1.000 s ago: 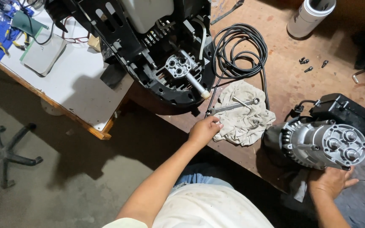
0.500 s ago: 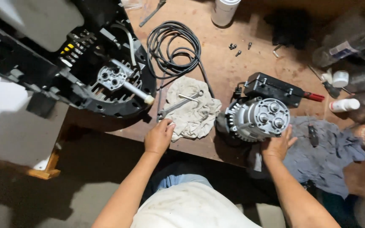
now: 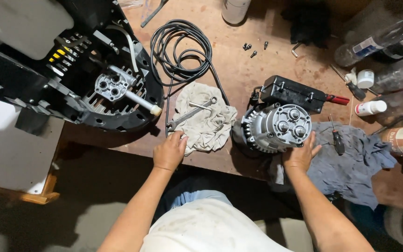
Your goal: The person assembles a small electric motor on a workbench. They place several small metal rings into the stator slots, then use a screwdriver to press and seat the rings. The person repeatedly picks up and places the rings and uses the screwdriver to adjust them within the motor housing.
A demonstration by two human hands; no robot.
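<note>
My left hand [image 3: 169, 152] rests at the near edge of a dirty white rag [image 3: 205, 122], its fingers on the cloth close to the open end of a combination wrench [image 3: 188, 114] that lies across the rag. My right hand [image 3: 299, 156] grips the lower right side of a grey metal motor and pump unit [image 3: 276, 127], whose round face with three bolt caps points up. A black box [image 3: 294, 93] is joined to the back of the unit. Under and to the right of it lies a grey-blue cloth [image 3: 350, 163].
A large black machine housing [image 3: 71, 70] with a white tank lies at the left. A coiled black cable [image 3: 180, 49] sits behind the rag. Loose screws [image 3: 253, 49], a screwdriver [image 3: 336, 137], small white bottles [image 3: 369, 108] and plastic bottles are at the right. A white cylinder [image 3: 235, 9] stands at the back.
The view has swung to the right and centred on the workbench. My left hand stays at the rag's edge. My right hand has come up against the side of the motor unit.
</note>
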